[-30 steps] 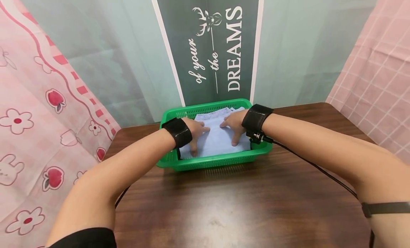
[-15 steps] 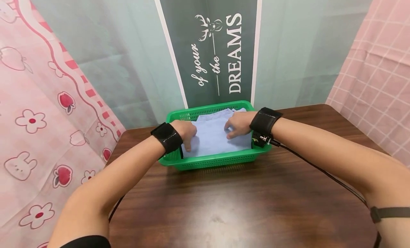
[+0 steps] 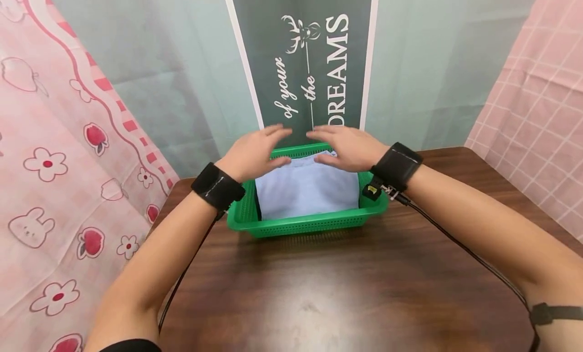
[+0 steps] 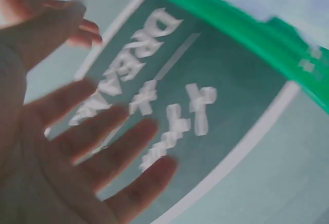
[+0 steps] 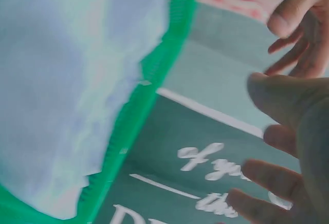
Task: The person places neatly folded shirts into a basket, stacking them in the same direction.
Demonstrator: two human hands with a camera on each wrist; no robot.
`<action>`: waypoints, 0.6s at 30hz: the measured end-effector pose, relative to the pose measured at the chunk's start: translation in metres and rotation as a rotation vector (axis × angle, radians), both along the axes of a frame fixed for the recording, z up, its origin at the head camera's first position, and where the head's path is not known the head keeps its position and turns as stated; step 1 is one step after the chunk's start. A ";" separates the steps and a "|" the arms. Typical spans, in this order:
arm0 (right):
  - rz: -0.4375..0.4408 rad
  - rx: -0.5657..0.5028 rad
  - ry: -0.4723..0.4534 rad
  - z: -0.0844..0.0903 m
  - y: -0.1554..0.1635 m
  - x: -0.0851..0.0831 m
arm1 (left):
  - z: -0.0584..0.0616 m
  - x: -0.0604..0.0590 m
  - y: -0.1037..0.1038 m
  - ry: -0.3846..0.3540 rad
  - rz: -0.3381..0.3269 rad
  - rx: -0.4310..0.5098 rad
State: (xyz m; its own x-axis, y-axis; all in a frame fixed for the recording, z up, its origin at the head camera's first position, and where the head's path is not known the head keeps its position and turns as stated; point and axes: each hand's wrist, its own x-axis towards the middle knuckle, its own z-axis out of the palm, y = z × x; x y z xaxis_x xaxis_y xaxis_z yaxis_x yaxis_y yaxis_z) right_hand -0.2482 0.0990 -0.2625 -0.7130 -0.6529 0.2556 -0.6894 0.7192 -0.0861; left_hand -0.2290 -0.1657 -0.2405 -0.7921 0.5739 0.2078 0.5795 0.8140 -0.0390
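A folded light-blue garment point(image 3: 309, 190) lies flat inside a green plastic basket point(image 3: 300, 224), with something dark at its left edge. My left hand point(image 3: 255, 152) is raised above the basket's back left part, fingers extended and holding nothing. Opposite it, my right hand point(image 3: 352, 147) hovers over the back right part, its fingers also loosely straight and free of the cloth. In the left wrist view the spread fingers point(image 4: 118, 152) appear apart from the basket rim. The right wrist view shows the garment point(image 5: 67, 80) in the basket, with both hands off to the right.
The basket stands at the back of a brown wooden table point(image 3: 309, 286), close to a grey-green curtain point(image 3: 182, 79) with white lettering. A pink patterned curtain point(image 3: 68, 190) hangs on the left, and a pink checked one point(image 3: 537, 99) on the right. Cables run along both forearms.
Both hands have lifted off the garment and risen above the basket, with their fingers straightening. The garment and basket stay in place.
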 end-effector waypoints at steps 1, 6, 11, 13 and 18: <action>0.006 -0.045 0.043 0.003 0.002 0.005 | 0.003 0.006 -0.001 0.055 -0.023 0.056; 0.045 -0.227 0.211 0.003 0.016 0.026 | 0.001 0.035 -0.005 0.281 -0.086 0.250; 0.057 -0.304 0.264 -0.013 0.033 0.047 | -0.027 0.058 -0.010 0.407 -0.161 0.362; 0.054 -0.302 0.257 -0.020 0.041 0.056 | -0.039 0.068 -0.012 0.428 -0.178 0.373; 0.038 -0.263 0.248 -0.032 0.058 0.075 | -0.061 0.094 -0.017 0.416 -0.168 0.321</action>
